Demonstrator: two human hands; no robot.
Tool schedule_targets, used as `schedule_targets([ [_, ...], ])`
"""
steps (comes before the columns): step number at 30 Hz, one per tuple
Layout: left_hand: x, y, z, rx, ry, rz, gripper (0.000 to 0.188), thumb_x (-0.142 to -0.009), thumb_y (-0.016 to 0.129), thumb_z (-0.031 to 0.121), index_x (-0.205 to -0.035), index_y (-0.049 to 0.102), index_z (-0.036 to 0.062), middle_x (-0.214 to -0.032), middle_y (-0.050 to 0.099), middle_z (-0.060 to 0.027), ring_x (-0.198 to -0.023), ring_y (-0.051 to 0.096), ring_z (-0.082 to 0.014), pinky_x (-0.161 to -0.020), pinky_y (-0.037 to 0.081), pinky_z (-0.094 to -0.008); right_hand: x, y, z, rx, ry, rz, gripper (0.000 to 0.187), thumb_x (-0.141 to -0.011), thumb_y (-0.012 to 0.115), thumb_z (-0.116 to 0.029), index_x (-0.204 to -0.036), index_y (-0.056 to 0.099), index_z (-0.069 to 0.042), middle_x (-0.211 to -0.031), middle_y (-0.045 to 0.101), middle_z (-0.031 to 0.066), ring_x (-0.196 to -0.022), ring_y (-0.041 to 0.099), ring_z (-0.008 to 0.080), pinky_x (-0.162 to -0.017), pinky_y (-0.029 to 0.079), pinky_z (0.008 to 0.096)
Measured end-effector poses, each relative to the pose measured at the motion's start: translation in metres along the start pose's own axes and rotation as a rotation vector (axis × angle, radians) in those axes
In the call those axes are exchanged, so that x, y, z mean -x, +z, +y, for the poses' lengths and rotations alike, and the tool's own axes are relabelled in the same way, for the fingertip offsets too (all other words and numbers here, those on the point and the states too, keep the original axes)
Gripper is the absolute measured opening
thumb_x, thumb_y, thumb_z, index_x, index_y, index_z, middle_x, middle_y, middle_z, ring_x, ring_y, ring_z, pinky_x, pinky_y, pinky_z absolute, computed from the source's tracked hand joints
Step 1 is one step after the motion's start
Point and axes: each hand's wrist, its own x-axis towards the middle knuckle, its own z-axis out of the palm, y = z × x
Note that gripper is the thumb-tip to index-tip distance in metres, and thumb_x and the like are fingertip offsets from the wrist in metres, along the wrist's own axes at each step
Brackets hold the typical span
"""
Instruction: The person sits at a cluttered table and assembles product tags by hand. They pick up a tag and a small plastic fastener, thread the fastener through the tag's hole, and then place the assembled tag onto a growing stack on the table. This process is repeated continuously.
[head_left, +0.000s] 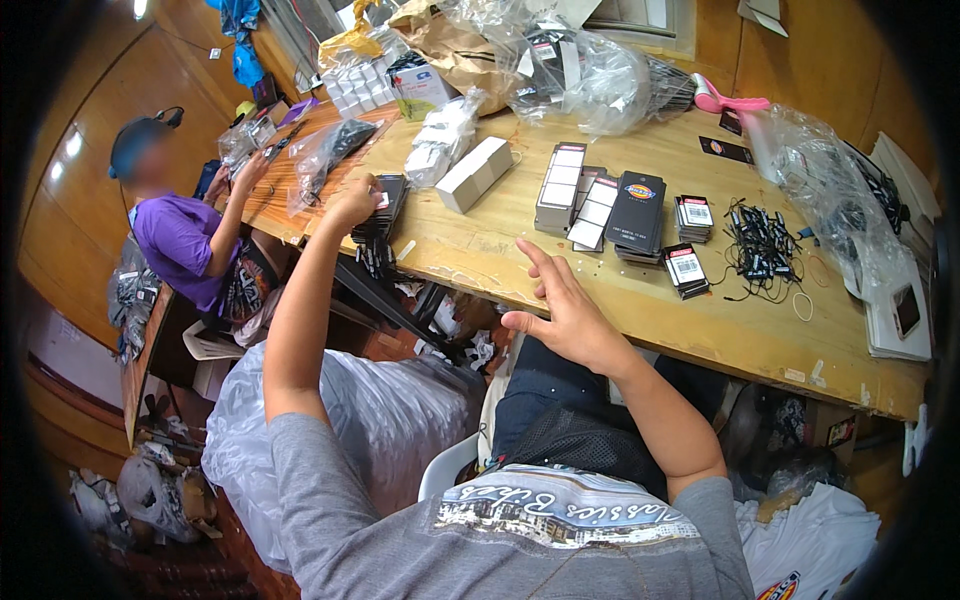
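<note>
My left hand (pixel 352 203) reaches far to the left, fingers curled at the top of a pile of black hang tags (pixel 388 222) on the table's near edge. A tag with a white and red label shows at its fingertips; the grip is partly hidden. Dark strings hang from that pile over the edge. Above my lap, by the table's front edge, my right hand (pixel 568 312) is open and empty, fingers apart. Beyond it lie stacks of white label cards (pixel 560 185), a stack of large black tags (pixel 638 212), smaller labelled tags (pixel 686 268) and a tangle of black strings (pixel 762 248).
A long white box (pixel 475 175) and plastic bags (pixel 600 85) lie along the back. A phone (pixel 906 311) rests at the right end, near a pink handled tool (pixel 725 98). A person in purple (pixel 190 240) works at the left. A large white sack (pixel 390 420) stands beside me.
</note>
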Motion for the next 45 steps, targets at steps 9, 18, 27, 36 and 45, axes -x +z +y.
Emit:
schedule_targets([
  [9, 0.007, 0.005, 0.033, -0.337, -0.052, -0.093, 0.071, -0.055, 0.066, 0.045, -0.106, 0.042, 0.0022, -0.103, 0.05, -0.0194, -0.094, 0.049, -0.0277, -0.079, 0.037, -0.0319, 0.003, -0.001, 0.004, 0.016, -0.038, 0.069, 0.074, -0.07, 0.062, -0.036, -0.127, 0.021, -0.013, -0.099, 0.039, 0.0133, -0.082, 0.043, 0.0205, -0.078, 0.038, 0.0315],
  [18, -0.015, -0.001, 0.004, -0.372, 0.0, -0.158, 0.059, -0.065, 0.059, 0.033, -0.112, 0.038, 0.005, -0.108, 0.047, -0.0167, -0.1, 0.045, -0.0282, -0.084, 0.036, -0.0331, 0.005, -0.003, 0.002, -0.043, -0.004, 0.028, 0.07, -0.071, 0.059, -0.035, -0.126, 0.021, -0.012, -0.115, 0.034, 0.0191, -0.108, 0.035, 0.0338, -0.089, 0.03, 0.0364],
  [27, -0.002, 0.006, 0.008, -0.187, -0.046, -0.027, 0.082, -0.053, 0.07, 0.029, -0.116, 0.029, -0.003, -0.107, 0.048, -0.0227, -0.101, 0.046, -0.0316, -0.086, 0.036, -0.0332, 0.005, -0.004, 0.002, -0.044, 0.004, 0.03, 0.069, -0.072, 0.059, -0.032, -0.125, 0.022, -0.01, -0.115, 0.035, 0.0189, -0.108, 0.036, 0.0324, -0.089, 0.03, 0.0356],
  [36, -0.025, 0.004, -0.015, -0.293, -0.123, -0.066, 0.1, -0.046, 0.073, 0.046, -0.118, 0.028, -0.0083, -0.115, 0.041, -0.0239, -0.107, 0.041, -0.0307, -0.089, 0.034, -0.0321, 0.006, -0.002, -0.005, -0.188, 0.0, 0.12, 0.053, -0.072, 0.059, -0.033, -0.114, 0.041, -0.007, -0.106, 0.043, 0.0146, -0.095, 0.044, 0.0268, -0.082, 0.036, 0.0325],
  [45, -0.013, -0.013, 0.011, -0.302, -0.162, -0.137, 0.113, -0.045, 0.069, 0.058, -0.122, 0.02, -0.0078, -0.124, 0.029, -0.0243, -0.115, 0.031, -0.0304, -0.094, 0.028, -0.0327, 0.017, -0.015, -0.008, -0.156, -0.253, 0.083, 0.035, -0.071, 0.051, -0.009, -0.036, 0.048, -0.004, -0.088, 0.051, 0.0025, -0.09, 0.041, 0.0169, -0.075, 0.033, 0.0271],
])
